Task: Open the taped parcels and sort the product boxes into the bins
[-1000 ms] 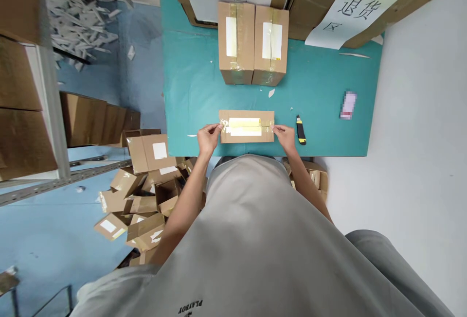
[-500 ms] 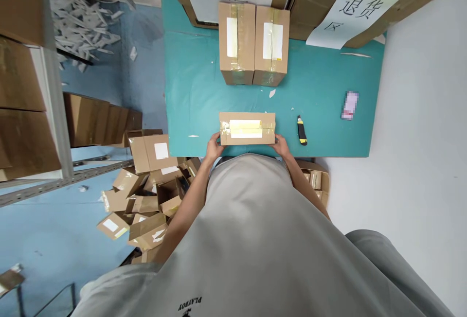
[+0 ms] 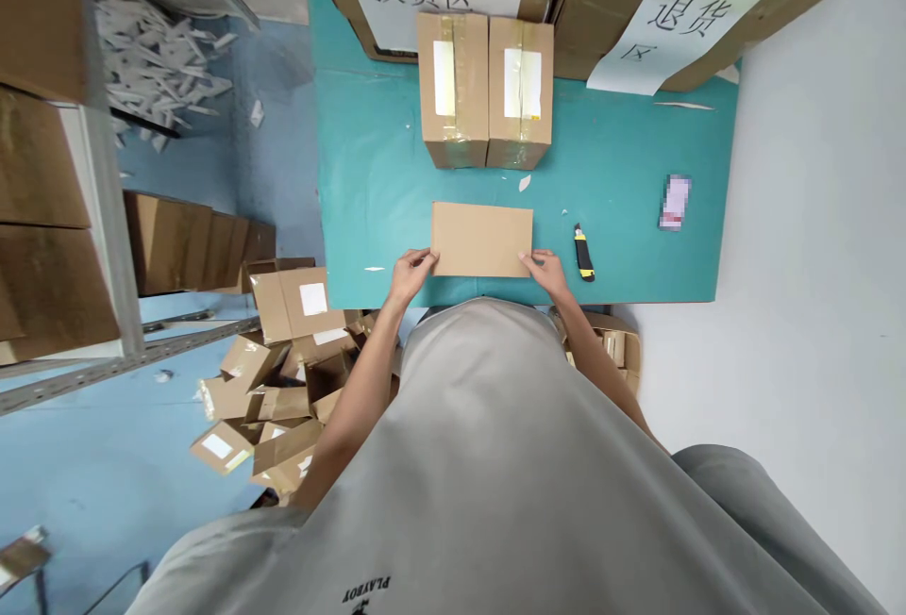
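Observation:
A brown cardboard box [image 3: 481,240] is at the near side of the green table, a plain unlabelled face turned up. My left hand [image 3: 411,271] grips its left end near the lower corner, fingers closed on the edge. At the opposite end my right hand [image 3: 544,271] pinches the lower right corner. The box's underside is hidden. To the right of my right hand lies a black and yellow utility knife [image 3: 584,253].
Two taped boxes [image 3: 453,91] stand side by side farther back, before large open cartons [image 3: 566,30] with paper signs. A blurred pinkish item [image 3: 675,202] lies at right. Discarded boxes [image 3: 283,304] pile on the floor at left, beside a shelf [image 3: 113,219].
The box has been turned over: its taped, labelled face pointed up before, and a plain face does now. Both hands have moved slightly up along its ends.

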A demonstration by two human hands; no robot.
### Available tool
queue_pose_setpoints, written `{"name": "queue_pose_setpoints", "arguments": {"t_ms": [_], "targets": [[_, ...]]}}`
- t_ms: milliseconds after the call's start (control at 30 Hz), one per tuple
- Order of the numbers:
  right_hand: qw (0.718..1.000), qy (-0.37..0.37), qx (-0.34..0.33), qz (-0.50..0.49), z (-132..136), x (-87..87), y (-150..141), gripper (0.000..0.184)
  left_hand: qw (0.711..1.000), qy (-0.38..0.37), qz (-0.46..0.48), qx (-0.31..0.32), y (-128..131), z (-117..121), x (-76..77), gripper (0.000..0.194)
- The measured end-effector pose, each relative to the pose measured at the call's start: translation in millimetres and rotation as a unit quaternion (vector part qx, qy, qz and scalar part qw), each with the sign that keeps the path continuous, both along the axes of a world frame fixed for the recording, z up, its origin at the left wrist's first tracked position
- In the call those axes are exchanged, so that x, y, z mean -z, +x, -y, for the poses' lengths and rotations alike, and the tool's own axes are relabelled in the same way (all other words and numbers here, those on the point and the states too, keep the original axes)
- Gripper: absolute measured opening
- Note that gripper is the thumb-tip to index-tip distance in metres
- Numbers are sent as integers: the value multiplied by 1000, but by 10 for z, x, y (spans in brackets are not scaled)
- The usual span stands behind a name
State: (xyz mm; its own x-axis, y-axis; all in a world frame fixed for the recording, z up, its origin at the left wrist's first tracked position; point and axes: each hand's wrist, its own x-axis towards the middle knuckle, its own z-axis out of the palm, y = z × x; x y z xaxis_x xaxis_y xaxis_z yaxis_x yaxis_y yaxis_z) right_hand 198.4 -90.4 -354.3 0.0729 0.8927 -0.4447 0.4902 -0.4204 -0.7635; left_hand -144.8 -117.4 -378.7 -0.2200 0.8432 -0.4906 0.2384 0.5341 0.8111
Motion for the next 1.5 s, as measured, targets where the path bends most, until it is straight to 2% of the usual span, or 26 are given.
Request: {"name": "queue_pose_setpoints", "arguments": {"t_ms": [100,200,367,500,633,833,967,1067,1267,1500], "targets": [[1000,3,-5,9,42,78,11,62,999,-25,43,-20,-24,51,137,52],[1000,-1,21,-6,127,143,95,65,993,-40,99,-43,-87,142,240,67],[997,-37,47,-42,373,218,161,50,995,-38,73,-55,-110,326,284,55],[997,-42,36,-51,504,257,80,53,997,-41,63,-32,-38,401,228,51],[999,-8,18,-34,419,218,44,56,998,-19,59,-23,-11,321,97,48],[994,74,68,-32,78,-64,73,66,996,82,-30,-8,-49,22,-222,49],[990,101,91,-20,-72,-261,46,62,989,127,-70,-1,-65,-63,-394,44],[993,83,84,-18,-57,-273,4,57,987,124,-100,-20,-63,-22,-398,39],[996,18,88,-22,76,-65,-16,52,993,70,-88,-20,-57,87,-241,32],[996,20,82,-42,52,-13,33,57,995,77,-55,-37,-17,162,-234,46]]}}
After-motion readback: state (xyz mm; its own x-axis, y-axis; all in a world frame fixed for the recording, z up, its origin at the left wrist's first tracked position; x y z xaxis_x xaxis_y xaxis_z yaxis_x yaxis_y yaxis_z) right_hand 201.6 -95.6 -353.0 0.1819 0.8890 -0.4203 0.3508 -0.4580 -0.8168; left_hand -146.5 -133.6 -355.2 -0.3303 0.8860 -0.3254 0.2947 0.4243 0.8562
